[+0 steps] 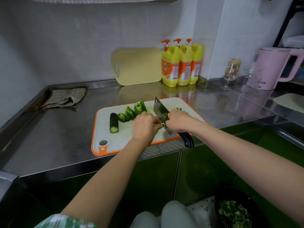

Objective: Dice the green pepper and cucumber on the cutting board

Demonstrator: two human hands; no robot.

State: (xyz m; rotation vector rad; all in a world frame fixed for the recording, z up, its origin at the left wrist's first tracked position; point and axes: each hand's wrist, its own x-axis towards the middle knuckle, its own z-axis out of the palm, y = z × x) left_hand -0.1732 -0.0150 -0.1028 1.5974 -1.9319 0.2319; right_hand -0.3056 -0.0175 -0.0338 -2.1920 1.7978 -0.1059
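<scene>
Gripping the cleaver (160, 111), your right hand (176, 120) holds its blade beside the pepper strip (162, 124) your left hand (144, 125) pinches with curled fingers; pepper chunks (131, 111) lie just beyond it, the cucumber (113, 122) farther left, on the cutting board (105, 116).

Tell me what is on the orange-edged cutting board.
A cucumber piece, green pepper chunks, some diced bits at the far right, and the cleaver held by the right hand. The left hand pins the piece being cut, mostly hiding it.

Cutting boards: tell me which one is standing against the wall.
The plain yellow board, propped against the tiles beside the detergent bottles; the orange-rimmed white board lies flat on the counter.
</scene>
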